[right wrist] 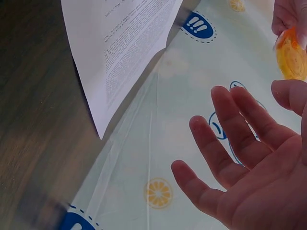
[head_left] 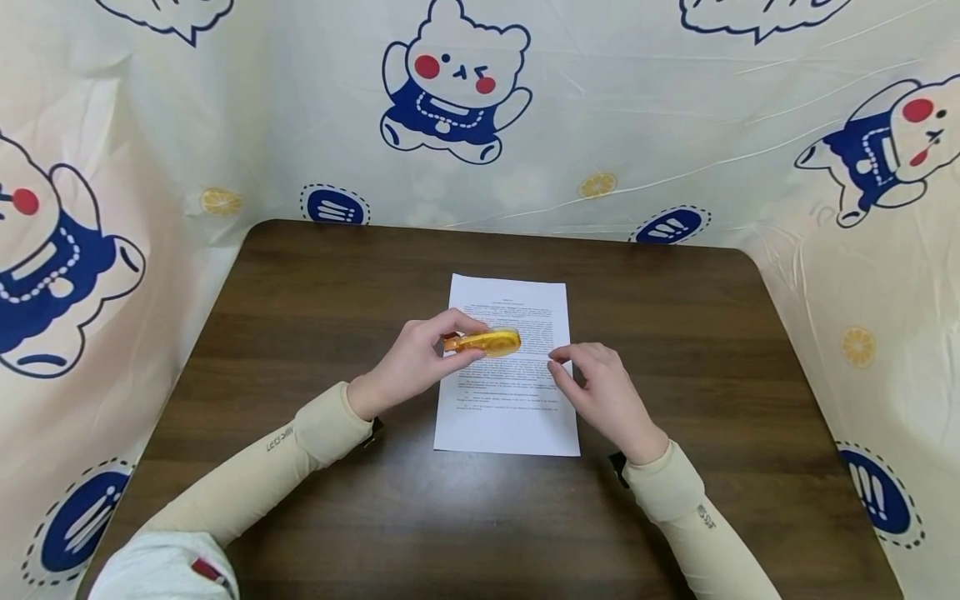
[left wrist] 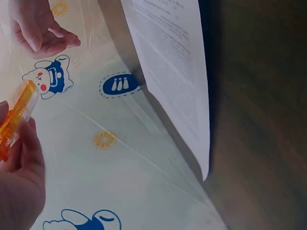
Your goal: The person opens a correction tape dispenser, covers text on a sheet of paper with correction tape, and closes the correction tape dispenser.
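My left hand pinches a translucent yellow-orange correction tape between thumb and fingers. It is held over a printed sheet of paper that lies on the table. In the right wrist view the rounded yellow body of the correction tape shows, its orange end towards the left fingers. My right hand hovers by the sheet's right edge, fingers loosely bent with nothing in them. The palm and spread fingers of the right hand face the right wrist camera.
A dark brown wooden table with rounded far corners bears the sheet. Around its back and sides hangs a pale curtain printed with cartoon bears, blue ovals and orange slices.
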A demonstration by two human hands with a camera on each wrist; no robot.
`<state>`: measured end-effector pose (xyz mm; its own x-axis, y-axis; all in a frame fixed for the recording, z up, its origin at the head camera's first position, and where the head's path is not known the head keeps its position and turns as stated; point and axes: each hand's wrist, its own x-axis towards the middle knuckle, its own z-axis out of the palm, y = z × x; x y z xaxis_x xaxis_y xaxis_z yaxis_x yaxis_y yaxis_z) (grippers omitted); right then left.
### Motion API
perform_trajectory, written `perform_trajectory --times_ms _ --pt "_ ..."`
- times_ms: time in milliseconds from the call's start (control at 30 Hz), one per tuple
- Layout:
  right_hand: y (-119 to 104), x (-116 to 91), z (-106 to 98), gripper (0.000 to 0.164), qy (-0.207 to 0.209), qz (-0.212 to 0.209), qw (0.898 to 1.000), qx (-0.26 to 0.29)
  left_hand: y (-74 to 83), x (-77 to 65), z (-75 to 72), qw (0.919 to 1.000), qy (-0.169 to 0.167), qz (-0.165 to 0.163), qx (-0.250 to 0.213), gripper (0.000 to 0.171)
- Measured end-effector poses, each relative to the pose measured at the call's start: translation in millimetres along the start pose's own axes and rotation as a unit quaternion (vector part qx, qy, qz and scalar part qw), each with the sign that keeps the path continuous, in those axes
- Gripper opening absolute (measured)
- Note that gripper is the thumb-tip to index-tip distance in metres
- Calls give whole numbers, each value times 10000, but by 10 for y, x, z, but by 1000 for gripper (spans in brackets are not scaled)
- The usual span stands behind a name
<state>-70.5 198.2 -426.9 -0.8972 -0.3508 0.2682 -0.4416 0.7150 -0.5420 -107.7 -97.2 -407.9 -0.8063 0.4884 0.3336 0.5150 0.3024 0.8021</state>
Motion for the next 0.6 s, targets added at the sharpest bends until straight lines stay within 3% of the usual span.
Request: perform_trajectory --times_ms 200,433,600 --pt "8 -6 -5 16 195 -77 9998 -73 -70 0 19 9972 170 -455 -567 34" --pt "30 -10 -8 14 274 -66 9996 -68 -85 5 15 9863 214 -1257 -1044 36" --pt "45 -15 -5 13 313 -3 9995 -87 -91 3 10 9836 135 -1277 -1266 36"
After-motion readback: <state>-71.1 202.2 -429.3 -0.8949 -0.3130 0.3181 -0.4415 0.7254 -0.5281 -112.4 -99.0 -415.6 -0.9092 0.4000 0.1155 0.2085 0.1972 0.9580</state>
